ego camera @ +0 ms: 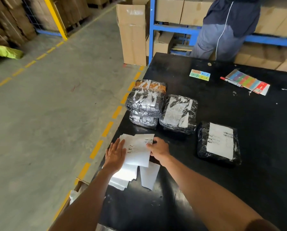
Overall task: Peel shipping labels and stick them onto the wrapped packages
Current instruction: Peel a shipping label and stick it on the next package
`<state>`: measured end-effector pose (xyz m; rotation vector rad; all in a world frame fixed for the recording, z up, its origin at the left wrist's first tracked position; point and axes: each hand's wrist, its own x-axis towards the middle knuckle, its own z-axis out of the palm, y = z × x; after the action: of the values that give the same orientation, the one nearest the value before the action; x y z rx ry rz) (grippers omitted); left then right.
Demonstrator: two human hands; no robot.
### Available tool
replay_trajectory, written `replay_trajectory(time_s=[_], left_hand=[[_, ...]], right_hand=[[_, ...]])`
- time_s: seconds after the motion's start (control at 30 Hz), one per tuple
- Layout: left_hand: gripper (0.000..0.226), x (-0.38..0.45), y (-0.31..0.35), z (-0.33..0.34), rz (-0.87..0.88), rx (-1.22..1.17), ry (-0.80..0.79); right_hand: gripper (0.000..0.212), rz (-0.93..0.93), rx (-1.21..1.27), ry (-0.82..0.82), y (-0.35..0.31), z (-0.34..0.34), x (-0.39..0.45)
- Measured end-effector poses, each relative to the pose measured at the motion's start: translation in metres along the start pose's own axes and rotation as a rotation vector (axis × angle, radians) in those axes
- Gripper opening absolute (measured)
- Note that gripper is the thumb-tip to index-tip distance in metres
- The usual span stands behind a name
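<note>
We had both hands on the loose stack of shipping labels (137, 150) at the near left edge of the black tabletop (239, 180). Our left hand (115, 154) lay flat on the stack's left side, its fingers (118, 143) spread wide and gripping nothing. Our right hand (158, 150) sat at the right edge of the top label, with its fingers (150, 146) curled narrow against that sheet; whether they actually pinched it, we could not tell. The top label showed a barcode near its far right corner. More white sheets (149, 176) fanned out from under the stack toward us.

Just beyond the labels stood a small pile of wrapped packages (145, 104) in black film, three deep, the farthest one showing orange. A single wrapped package (178, 114) lay touching that pile on its right. Well apart to the right, a labelled package (218, 143) lay flat with a white label on its top face. Farther off on the tabletop were a small coloured card (199, 75), a packet of coloured stickers (248, 81) and a red-capped marker (231, 81). Another person (227, 27) stood at the blue shelving (172, 28) behind the far edge.
</note>
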<state>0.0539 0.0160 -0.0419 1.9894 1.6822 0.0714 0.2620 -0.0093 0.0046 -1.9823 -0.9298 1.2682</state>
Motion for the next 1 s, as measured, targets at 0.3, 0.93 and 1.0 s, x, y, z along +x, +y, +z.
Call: replay_trajectory(time_s=[0.3,0.93,1.0], left_hand=[[0.047,0.002,0.122,-0.08,0.071,-1.119,0.015],[0.01,0.061,0.231,-0.184,0.511,-0.57,0.118],[0.008,0.06,0.235,-0.191,0.531,-0.596,0.064]], right_hand=[[0.013,-0.189,0.224,-0.065,-0.057,-0.07,-0.012],[0.016,-0.546,0.169,0.018,-0.139,-0.166,-0.033],[0.014,-0.613,0.18,0.091,-0.141,-0.169,-0.035]])
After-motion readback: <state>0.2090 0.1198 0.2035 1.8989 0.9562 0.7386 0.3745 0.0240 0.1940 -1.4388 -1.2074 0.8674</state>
